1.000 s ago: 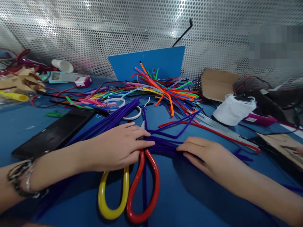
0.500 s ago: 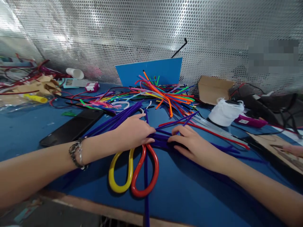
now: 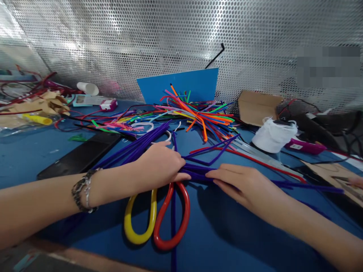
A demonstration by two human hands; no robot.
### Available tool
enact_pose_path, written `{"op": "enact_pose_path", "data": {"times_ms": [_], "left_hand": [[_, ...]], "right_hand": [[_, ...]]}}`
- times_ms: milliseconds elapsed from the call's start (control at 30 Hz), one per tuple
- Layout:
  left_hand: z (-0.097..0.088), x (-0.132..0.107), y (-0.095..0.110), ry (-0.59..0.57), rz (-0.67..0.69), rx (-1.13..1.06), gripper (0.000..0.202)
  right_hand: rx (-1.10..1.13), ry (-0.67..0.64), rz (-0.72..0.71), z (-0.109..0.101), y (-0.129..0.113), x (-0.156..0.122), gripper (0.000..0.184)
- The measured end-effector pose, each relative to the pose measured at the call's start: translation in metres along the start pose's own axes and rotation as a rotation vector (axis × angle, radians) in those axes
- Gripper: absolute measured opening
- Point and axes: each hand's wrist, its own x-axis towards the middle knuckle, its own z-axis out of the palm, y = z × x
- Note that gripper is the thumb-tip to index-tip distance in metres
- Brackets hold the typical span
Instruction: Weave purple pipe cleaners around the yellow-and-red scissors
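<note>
My left hand (image 3: 161, 162) is closed around a bundle of purple pipe cleaners (image 3: 198, 172), just above the scissors (image 3: 170, 234) with one yellow and one red handle loop. The blades are hidden beneath that hand. To the right, my right hand (image 3: 244, 185) closes its fingers and thumb on the same bundle, whose ends stick out past the wrist. One bent purple strand lies loose behind the right hand. More purple pipe cleaners (image 3: 144, 139) fan out behind my left wrist.
A heap of multicoloured pipe cleaners (image 3: 195, 113) lies in front of a blue board (image 3: 178, 85). At left is a flat black object (image 3: 82, 153); at right, a roll of white string (image 3: 273, 136). Another person's hand (image 3: 356, 182) shows at the right edge.
My right hand has shifted slightly right and down, its fingers now drawn together on the bundle. The bent purple strand by it has come free of the fingers. The view has shifted slightly.
</note>
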Motion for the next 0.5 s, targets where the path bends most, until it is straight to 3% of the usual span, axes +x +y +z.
{"op": "enact_pose_path", "data": {"times_ms": [100,300,500], "left_hand": [[0.000,0.001,0.000,0.021,0.029,-0.009,0.032],[-0.016,0.010,0.003,-0.132,0.002,0.058,0.021],[-0.026,0.013,0.002,-0.196,-0.027,0.077,0.031]], "right_hand": [[0.019,-0.015,0.011,0.006,0.001,0.000,0.027],[0.006,0.001,-0.014,0.010,0.002,-0.001,0.022],[-0.110,0.044,-0.066,0.008,-0.005,-0.005,0.023]]}}
